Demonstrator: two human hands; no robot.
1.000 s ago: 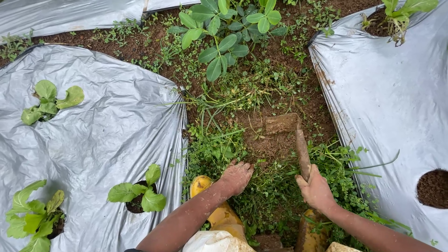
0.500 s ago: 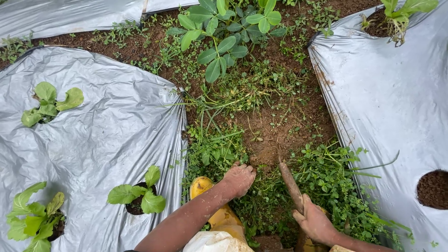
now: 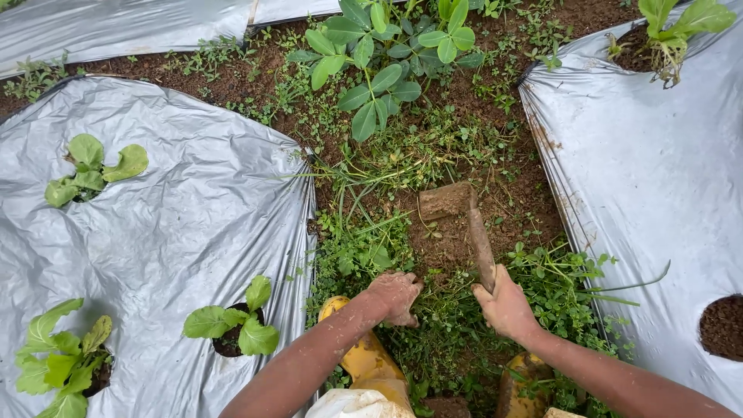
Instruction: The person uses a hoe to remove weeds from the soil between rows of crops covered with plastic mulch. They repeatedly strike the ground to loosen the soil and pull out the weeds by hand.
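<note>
Half a second back the hoe sat drawn in close among the weeds by the right hand, its blade hidden; now the hoe (image 3: 464,220) reaches out again, its muddy blade lying flat on the bare brown soil patch (image 3: 445,248) ahead of the hands, handle slanting back toward the person. Closed fully around the near end of that handle is the right hand (image 3: 507,303), fingers wrapped tight and thumb over the wood. To the left of the hoe handle, the left hand (image 3: 396,296) is curled down into the low green weeds (image 3: 356,255), fingers bent and buried in the stems so that it seems to clutch a tuft, though how much it has hold of cannot be told. Both hands and forearms are smeared with mud. Nearer the person than the hoe, two yellow boots (image 3: 364,360) stand in the weeds, one under each forearm. Left of the hoe spreads a silver plastic mulch sheet (image 3: 170,209) with holes holding small leafy seedlings (image 3: 236,321); right of the hoe lies another silver sheet (image 3: 658,178). Beyond the blade, a broad-leaved plant (image 3: 379,46) grows from the reddish earth between the sheets.
</note>
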